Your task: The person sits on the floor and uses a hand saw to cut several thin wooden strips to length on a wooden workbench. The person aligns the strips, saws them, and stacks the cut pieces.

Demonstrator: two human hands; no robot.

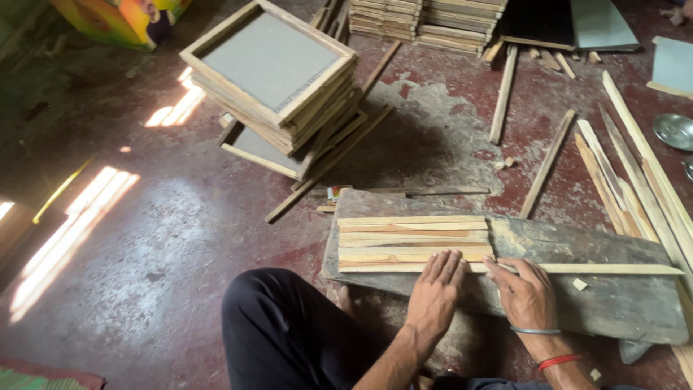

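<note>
The dark red concrete floor [166, 238] takes up most of the view, worn grey in patches and streaked with sunlight on the left. On it, near the top, stands a leaning stack of wooden frames [278, 79] with grey panels set in them, and further back lie bundles of cut slats [426, 18]. Long loose strips [635, 180] lie scattered on the right, beside a small metal dish [675, 131].

In front of the seated person lies a broad, weathered plank [577, 289], flat on the floor, serving as a work board. On its left half rests a row of pale wooden slats [413, 242], laid side by side and touching, their ends roughly level. The nearest one, a long thin strip [613, 269], runs on well past the others toward the right end of the plank.

The left hand [435, 292] lies flat and spread, fingers together, fingertips pressing on the near edge of the slat row. The right hand [529, 292] is loosely curled, its fingertips on the long strip just right of the row; neither hand grips anything.

To square up the row well, I judge the left palm should keep even downward pressure so the slats do not ride over each other, while the right fingers nudge the long strip snug against its neighbour.
</note>
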